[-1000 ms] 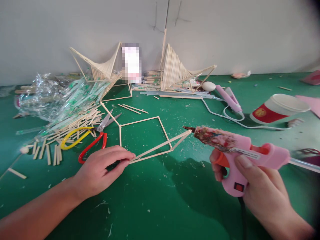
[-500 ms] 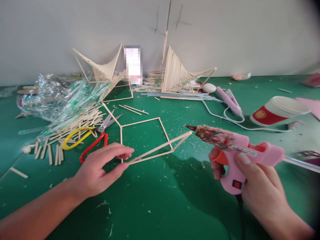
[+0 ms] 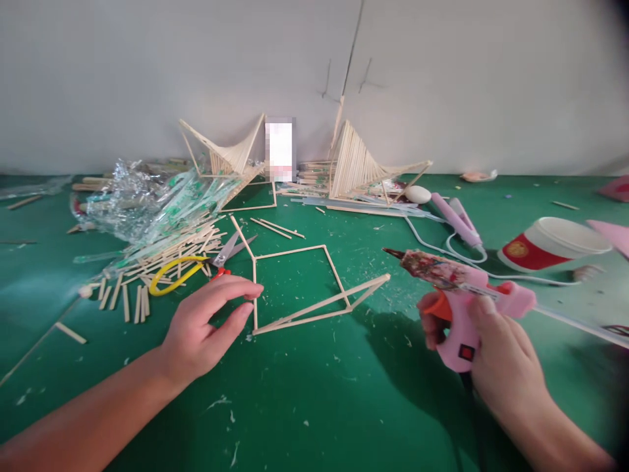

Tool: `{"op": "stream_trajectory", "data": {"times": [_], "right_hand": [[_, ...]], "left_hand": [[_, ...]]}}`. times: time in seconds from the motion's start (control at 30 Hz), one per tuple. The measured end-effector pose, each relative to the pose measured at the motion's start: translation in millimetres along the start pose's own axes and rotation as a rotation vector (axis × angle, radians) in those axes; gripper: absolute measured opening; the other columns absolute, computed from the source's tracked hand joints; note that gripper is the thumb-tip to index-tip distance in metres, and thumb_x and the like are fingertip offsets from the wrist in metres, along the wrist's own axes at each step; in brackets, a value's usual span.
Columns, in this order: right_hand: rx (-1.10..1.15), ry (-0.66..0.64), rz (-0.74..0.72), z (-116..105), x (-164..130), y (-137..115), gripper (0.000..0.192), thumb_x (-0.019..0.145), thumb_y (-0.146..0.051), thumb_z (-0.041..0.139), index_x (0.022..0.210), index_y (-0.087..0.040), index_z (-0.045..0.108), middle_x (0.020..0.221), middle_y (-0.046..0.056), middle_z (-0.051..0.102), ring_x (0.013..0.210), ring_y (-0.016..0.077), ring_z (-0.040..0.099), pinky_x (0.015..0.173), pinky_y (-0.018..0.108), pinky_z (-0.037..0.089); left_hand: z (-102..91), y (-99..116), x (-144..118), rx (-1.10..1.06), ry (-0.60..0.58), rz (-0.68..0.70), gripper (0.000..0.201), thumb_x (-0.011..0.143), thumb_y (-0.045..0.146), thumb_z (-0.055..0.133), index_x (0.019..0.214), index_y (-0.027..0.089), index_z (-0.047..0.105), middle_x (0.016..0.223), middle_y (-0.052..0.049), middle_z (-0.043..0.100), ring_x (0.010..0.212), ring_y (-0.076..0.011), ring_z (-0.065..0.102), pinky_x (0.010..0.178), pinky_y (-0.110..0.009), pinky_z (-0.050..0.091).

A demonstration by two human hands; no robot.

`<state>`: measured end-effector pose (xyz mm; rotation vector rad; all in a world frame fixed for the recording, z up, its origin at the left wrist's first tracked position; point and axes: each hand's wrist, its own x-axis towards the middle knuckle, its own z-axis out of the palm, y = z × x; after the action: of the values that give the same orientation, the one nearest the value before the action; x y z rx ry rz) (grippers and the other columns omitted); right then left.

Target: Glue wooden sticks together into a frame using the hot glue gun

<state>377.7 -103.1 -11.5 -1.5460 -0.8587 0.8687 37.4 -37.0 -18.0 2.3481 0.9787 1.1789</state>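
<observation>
The right hand (image 3: 496, 357) grips a pink glue gun (image 3: 459, 298), a finger on its orange trigger, the nozzle pointing left just above the raised tip of a stick frame (image 3: 304, 288). The frame lies mid-desk (image 3: 314, 406). The left hand (image 3: 206, 328) rests beside the frame's near-left corner, fingers loosely spread and holding nothing. Scissors (image 3: 196, 269) lie just behind that hand, against a heap of sticks (image 3: 162, 252). A paper cup (image 3: 550, 244) lies tipped at far right.

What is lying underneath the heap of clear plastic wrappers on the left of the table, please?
Loose wooden sticks poke out from under the plastic wrappers, beside yellow-handled scissors. How far the sticks run beneath is hidden by the crumpled plastic.
</observation>
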Motion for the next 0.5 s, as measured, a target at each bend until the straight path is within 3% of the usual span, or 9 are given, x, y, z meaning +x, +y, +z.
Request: {"op": "stream_trajectory", "data": {"times": [0.37,0.5], "right_hand": [[-0.118,0.114,0.056,4,15,1,0.056,0.075,-0.068,0.048,0.068,-0.016,0.067,0.055,0.004,0.065,0.047,0.0162,0.057,0.043,0.025,0.044],[-0.125,0.107,0.035,6,15,-3,0.053,0.078,-0.063,0.047,0.065,-0.015,0.067,0.052,0.005,0.063,0.045,0.0158,0.055,0.044,0.026,0.042]], "left_hand": [[-11.0,-11,11,0.052,0.242,-0.06,0.016,0.09,0.014,0.055,0.099,0.02,0.066,0.11,-0.005,0.063,0.106,-0.0187,0.059,0.097,-0.036,0.045],[-12.4,-15,5,0.004,0.305,-0.127,0.014,0.091,0.018,0.055,0.101,0.02,0.066,0.095,-0.004,0.066,0.09,-0.0168,0.063,0.083,-0.032,0.051]]}}
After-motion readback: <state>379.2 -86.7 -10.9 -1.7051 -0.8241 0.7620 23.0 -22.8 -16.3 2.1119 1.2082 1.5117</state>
